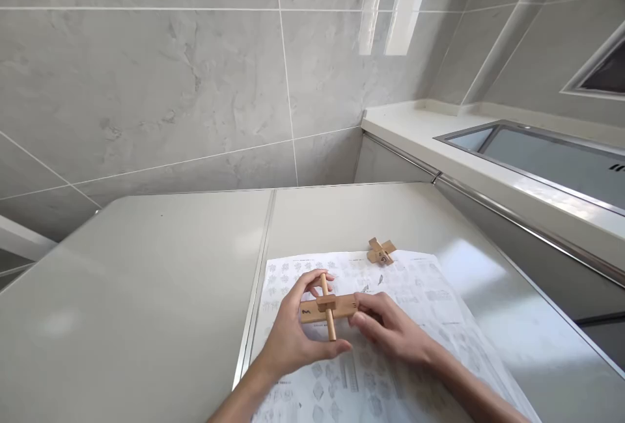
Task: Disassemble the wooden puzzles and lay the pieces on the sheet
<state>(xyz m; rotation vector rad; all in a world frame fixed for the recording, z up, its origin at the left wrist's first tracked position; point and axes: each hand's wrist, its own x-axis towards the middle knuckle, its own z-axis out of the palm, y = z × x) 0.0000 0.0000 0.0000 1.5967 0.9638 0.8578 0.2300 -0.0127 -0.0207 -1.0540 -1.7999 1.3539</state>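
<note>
Above the printed sheet (pixel 288 280), a wooden puzzle assembly (pixel 312 311) is held between both hands. It has a flat bar with dark marks on it, a round dowel crossing it, and a small block where they meet. My left hand (pixel 293 338) curves around the left side, fingers at the dowel's upper end and thumb near its lower end. My right hand (pixel 390 328) pinches the bar's right end between thumb and fingers. Beyond the hands, a second group of crossed wooden pieces (pixel 381 252) lies at the sheet's far edge.
The pale table (pixel 161 293) has a seam running left of the sheet. Tiled wall (pixel 146 97) rises behind it. On the right, a white counter (pixel 405 123) with a metal rail and an inset glass-topped panel (pixel 551 156) stands higher than the table.
</note>
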